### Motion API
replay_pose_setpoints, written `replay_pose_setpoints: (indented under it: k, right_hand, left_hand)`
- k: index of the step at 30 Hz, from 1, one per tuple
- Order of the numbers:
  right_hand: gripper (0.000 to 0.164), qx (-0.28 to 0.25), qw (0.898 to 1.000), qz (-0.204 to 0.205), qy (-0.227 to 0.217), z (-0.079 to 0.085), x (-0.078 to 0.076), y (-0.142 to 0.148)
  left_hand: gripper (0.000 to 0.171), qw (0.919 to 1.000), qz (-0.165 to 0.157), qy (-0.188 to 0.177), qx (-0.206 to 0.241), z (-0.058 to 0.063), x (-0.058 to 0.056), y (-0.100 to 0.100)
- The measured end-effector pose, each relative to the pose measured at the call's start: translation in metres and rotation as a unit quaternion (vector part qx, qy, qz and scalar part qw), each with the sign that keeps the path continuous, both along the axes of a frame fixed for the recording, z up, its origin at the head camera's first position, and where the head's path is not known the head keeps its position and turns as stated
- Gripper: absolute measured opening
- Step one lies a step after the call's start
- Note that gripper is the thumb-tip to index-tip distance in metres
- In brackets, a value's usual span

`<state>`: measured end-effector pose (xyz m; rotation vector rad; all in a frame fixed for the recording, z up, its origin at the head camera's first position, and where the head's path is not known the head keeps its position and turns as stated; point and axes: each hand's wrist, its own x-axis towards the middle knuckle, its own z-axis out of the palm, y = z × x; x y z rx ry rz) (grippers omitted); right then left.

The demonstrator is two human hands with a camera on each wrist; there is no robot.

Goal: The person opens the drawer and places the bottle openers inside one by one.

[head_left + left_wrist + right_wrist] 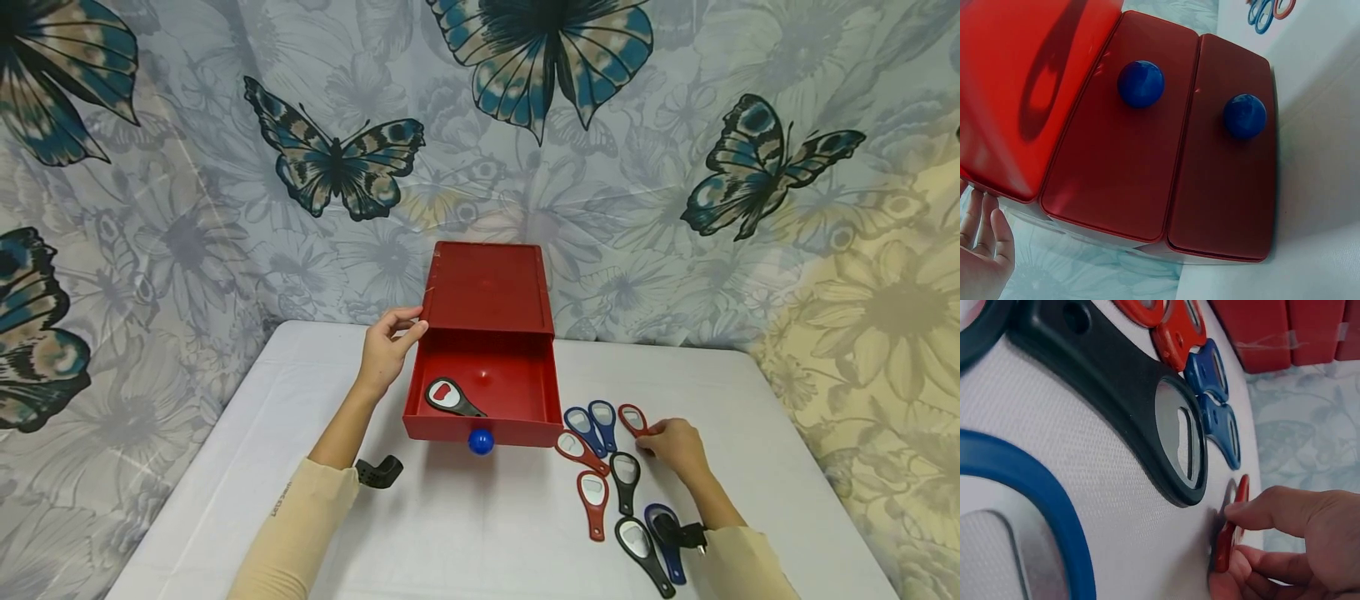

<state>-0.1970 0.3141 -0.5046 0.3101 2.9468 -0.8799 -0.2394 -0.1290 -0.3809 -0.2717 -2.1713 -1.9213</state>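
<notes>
Nearest, right side of the table (465, 550): one near black opener (651, 565) and one single blue opener (674, 563), side by side, the latter partly hidden by a black wrist mount (675, 531)

Next out: one lower red opener (596, 521); one farther black opener (626, 498); one slanted red opener (594, 458), just beside the drawer's front right corner

Right hand (677, 448): thumb and fingertips pinched the handle end of the held red opener (638, 430). It lay left of the fingers and slightly beyond, long axis slanting far-left, ring end away from the hand; tilted in the right wrist view, contact with the table not certain. This hand was the nearer one

Between: a pair of blue openers (587, 432), left of the held piece

Open drawer (517, 433): farther left, blue knob (481, 442) at front. Its right wall stood as the edge between; open room lay on the floor behind and right of the drawer's black opener (455, 397), which rested front left

Left hand (386, 354): on the far side, fingers nearly straight, tips at the drawer's left side

Farthest: red cabinet (487, 287), two closed drawers (1116, 156) below; butterfly cloth (333, 158) behind
</notes>
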Motion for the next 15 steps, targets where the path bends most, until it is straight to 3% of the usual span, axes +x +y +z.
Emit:
replay_pose_setpoints:
  k: [7,15]
  right_hand:
    - [0.029,-0.040,0.999,-0.010,-0.015,0.003,0.001,0.001]
    - [0.031,-0.072,0.997,-0.004,0.009,0.017,0.001,-0.001]
  left_hand:
    - [0.033,1.0000,-0.002,-0.001,-0.001,0.000,0.001,0.001]
    - [0.033,1.0000,0.001,-0.003,0.000,0.000,0.000,0.000]
